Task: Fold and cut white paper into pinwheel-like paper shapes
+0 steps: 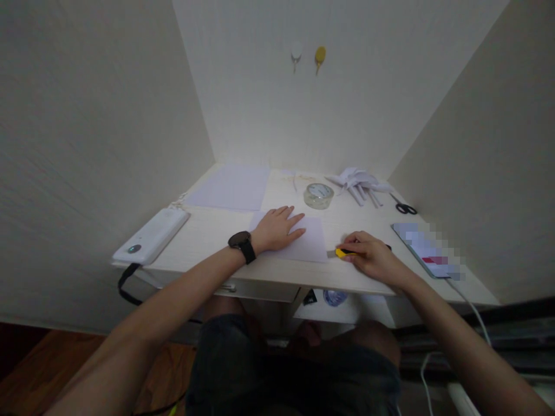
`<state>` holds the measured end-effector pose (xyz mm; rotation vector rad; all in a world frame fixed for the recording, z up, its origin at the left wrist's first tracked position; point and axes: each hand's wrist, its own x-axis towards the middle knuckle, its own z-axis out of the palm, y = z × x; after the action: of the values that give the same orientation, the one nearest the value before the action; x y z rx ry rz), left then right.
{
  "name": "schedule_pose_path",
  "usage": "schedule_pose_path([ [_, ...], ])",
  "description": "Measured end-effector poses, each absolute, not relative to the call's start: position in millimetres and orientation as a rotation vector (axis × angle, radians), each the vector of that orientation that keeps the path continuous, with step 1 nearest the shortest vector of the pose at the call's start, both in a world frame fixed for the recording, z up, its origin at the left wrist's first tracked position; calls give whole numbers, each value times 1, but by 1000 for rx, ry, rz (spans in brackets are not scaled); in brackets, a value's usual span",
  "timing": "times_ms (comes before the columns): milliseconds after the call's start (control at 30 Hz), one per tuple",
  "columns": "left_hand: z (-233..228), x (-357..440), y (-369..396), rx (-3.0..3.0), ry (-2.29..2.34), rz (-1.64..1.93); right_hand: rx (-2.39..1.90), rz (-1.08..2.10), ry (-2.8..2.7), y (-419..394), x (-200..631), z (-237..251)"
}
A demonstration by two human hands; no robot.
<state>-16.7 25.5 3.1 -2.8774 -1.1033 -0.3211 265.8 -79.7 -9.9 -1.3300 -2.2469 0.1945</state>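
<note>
My left hand (pixel 280 229) lies flat on a sheet of white paper (pixel 306 245) near the front of the desk, fingers spread. In my right hand (pixel 370 257) is a yellow and black utility knife (pixel 346 252), its blade out and pointing left. The blade's tip is close to the right edge of the paper; whether it touches cannot be made out. Behind the paper stands a roll of clear tape (pixel 319 195). My left wrist carries a black watch (pixel 243 245).
Larger paper (pixel 232 188) lies at the back left, a white device (pixel 151 236) at the left edge. Folded paper shapes (pixel 362 182), black scissors (pixel 405 207) and a phone (pixel 425 249) with a cable lie right. Two hooks (pixel 319 56) hang on the wall.
</note>
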Motion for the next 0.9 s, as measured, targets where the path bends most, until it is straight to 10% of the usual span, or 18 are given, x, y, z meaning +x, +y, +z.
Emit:
schedule_pose_path([
  [900,28,-17,45,-2953,-1118,-1054,-1459,30,-2222,-67,232,-1],
])
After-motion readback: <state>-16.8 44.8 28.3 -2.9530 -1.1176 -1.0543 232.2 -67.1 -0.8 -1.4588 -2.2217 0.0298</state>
